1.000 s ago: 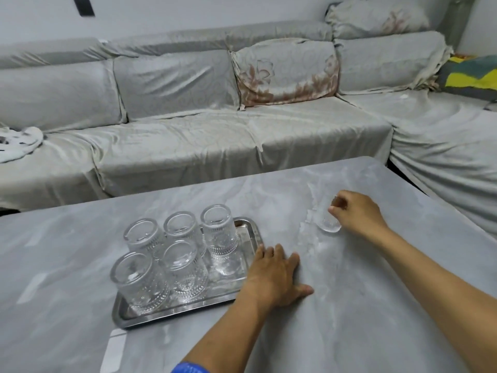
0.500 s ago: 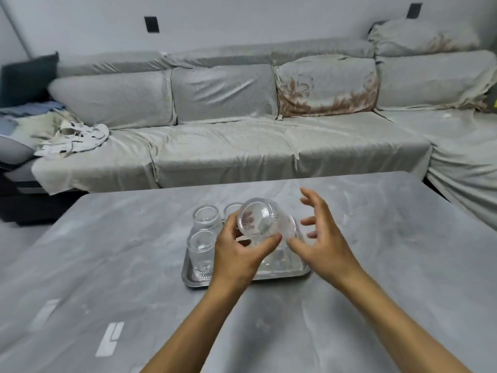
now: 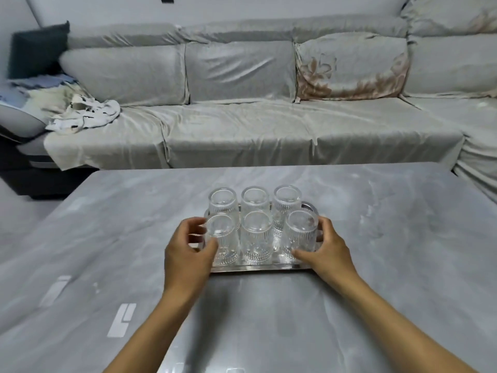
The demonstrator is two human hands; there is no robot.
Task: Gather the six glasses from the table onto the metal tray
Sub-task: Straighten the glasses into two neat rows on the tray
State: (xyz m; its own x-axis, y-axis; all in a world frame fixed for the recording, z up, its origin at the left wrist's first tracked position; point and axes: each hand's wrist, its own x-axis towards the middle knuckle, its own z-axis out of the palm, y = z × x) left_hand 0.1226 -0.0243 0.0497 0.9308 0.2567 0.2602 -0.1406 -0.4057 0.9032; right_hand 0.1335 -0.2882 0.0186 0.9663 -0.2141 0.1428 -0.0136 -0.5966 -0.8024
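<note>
Several clear ribbed glasses stand upside down in two rows of three on the metal tray (image 3: 258, 269), which sits mid-table. The back row runs from a left glass (image 3: 222, 200) to a right glass (image 3: 287, 198). My left hand (image 3: 185, 254) wraps the front-left glass (image 3: 224, 239), thumb on its near side and fingers curled at its left. My right hand (image 3: 328, 251) wraps the front-right glass (image 3: 301, 235), thumb low on its front and fingers behind its right side. The front-middle glass (image 3: 256, 238) stands untouched between them.
The grey marble-look table (image 3: 269, 324) has white markings (image 3: 122, 320) near its front left. Beyond its far edge runs a grey covered sofa (image 3: 242, 130), with crumpled cloth (image 3: 83, 114) at its left and a floral cushion (image 3: 349, 68).
The last glass went from the table's right side, through my left hand over the tray, into the front-right slot. Both hands now rest on the front corner glasses. The view has shifted left.
</note>
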